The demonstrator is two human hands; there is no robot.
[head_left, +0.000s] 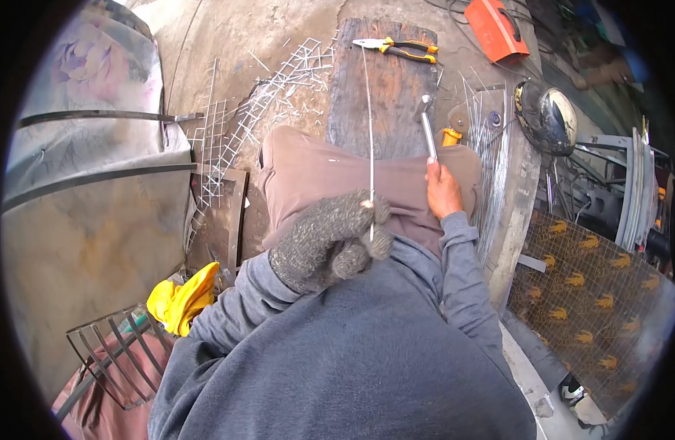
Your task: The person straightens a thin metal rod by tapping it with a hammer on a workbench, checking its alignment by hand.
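My left hand (337, 238), in a dark grey knitted glove, is closed around a thin metal rod (370, 125). The rod runs away from me over my lap, its far end over the wooden board (352, 95) close to the pliers. My bare right hand (444, 189) grips the handle of a hammer (428, 128), whose head points away from me near the board's right edge. Pliers with yellow and black handles (396, 49) lie across the far end of the board. A yellow-orange object (451, 137) shows partly beside my right knee.
Wire mesh pieces (279, 81) and cut bits lie left of the board. Thin wires (488, 161) are bundled on the right, below a welding helmet (546, 117). A red-orange machine (497, 31) stands at the back right. A yellow cloth (182, 299) and metal rack (121, 356) sit at left.
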